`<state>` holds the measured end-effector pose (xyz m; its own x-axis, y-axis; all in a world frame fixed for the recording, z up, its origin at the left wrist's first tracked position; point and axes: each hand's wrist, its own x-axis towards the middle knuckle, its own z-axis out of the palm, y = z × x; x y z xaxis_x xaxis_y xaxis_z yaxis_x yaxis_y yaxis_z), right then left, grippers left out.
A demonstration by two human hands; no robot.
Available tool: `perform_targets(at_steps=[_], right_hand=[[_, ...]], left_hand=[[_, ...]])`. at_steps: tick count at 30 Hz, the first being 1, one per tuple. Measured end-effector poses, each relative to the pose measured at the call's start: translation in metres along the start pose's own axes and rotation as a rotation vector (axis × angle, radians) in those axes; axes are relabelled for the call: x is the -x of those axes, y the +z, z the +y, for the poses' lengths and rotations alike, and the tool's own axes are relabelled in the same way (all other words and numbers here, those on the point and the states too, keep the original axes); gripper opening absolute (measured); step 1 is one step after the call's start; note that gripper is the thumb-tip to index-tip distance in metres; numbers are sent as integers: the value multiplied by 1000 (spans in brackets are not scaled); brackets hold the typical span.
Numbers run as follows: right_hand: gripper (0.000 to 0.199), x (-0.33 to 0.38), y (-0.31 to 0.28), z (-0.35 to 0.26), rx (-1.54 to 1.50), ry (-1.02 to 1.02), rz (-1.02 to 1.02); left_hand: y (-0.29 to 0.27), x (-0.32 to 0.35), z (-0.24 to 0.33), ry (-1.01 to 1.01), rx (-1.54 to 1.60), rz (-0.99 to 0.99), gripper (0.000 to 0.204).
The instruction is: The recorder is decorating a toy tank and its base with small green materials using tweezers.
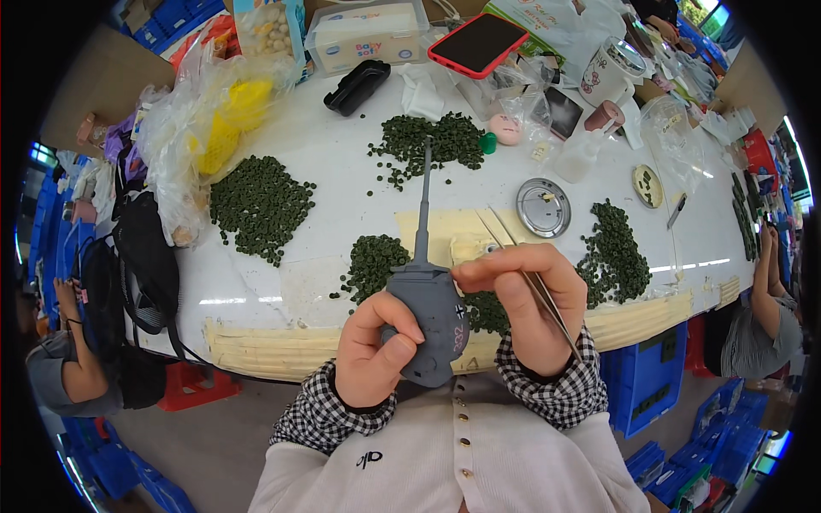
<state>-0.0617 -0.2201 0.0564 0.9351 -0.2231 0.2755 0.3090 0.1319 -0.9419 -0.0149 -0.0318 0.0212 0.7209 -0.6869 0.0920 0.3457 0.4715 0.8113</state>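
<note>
At the frame's centre, a grey model turret (436,303) is pinched between thumb and forefinger of the left hand (372,346). Tweezers (557,316) are held in the right hand (530,309), its fingertips close together at the turret's edge. Green pellets (261,205) are heaped around; at upper centre, one heap (462,141) is partly hidden by the barrel (424,214), below a phone (479,43).

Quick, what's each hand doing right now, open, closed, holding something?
Left hand: closed, holding the gray turret.
Right hand: holding tweezers, fingertips at the turret's edge.
</note>
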Motion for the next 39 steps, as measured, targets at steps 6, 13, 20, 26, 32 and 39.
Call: perform_targets(at_steps=[6,13,20,26,32,39], right_hand=[[17,-4,-2,0,-39,97,-25],[16,-4,-5,3,-49,147,-22],[15,-3,-4,3,-43,145,-22],[20,1,-13,3,-114,88,-24],[62,-2,-65,-5,374,-120,276],[11,-11,-111,-1,963,19,225]], left_hand=[[-1,4,6,38,-315,12,12],[-1,-3,8,177,-482,-38,11],[-4,-4,10,212,-562,-74,11],[-2,-5,11,213,-580,-60,12],[0,-1,16,161,-574,42,17],[5,-12,15,124,-616,-5,18]])
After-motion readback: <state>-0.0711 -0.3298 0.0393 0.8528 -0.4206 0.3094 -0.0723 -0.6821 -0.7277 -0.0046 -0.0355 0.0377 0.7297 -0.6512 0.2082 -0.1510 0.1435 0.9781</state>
